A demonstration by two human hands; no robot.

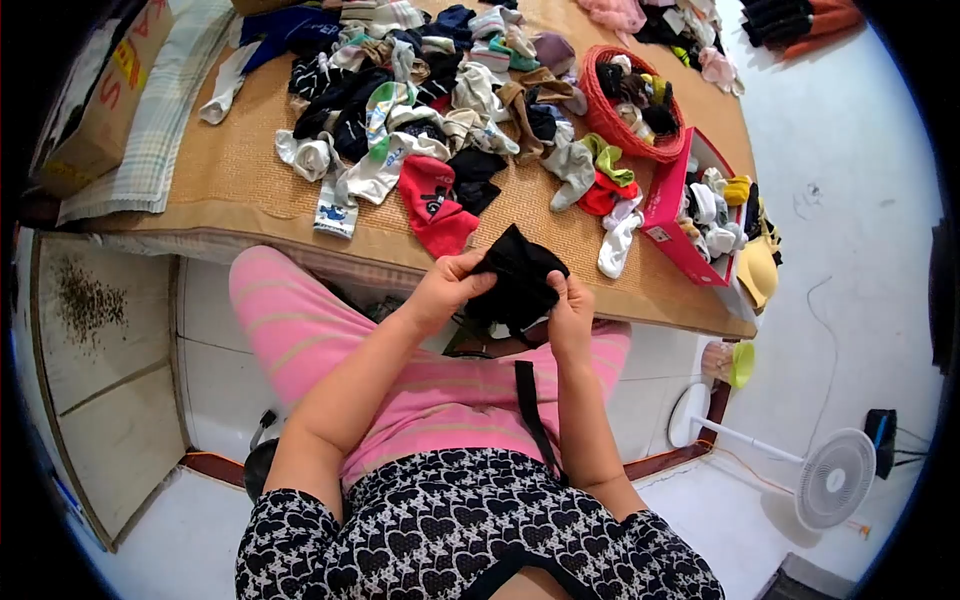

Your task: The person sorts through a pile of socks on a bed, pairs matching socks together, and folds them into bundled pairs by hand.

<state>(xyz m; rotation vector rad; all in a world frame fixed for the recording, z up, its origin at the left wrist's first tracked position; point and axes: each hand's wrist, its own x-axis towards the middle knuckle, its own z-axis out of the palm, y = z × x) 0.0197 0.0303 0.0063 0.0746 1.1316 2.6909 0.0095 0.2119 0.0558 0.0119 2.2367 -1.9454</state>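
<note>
- blk cloth (516, 278): folds too dark, can't tell what it is tbh
- L hand (447, 294) + R hand (573, 318): some fingers hidden
- cardboard box (108, 118), far left: cut off by frame edge

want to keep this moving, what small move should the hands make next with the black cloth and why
Probably draw the left hand and the right hand slightly apart to spread the black cloth: they grip it at opposite sides, and it looks bunched, so its outline is hard to read.
</note>
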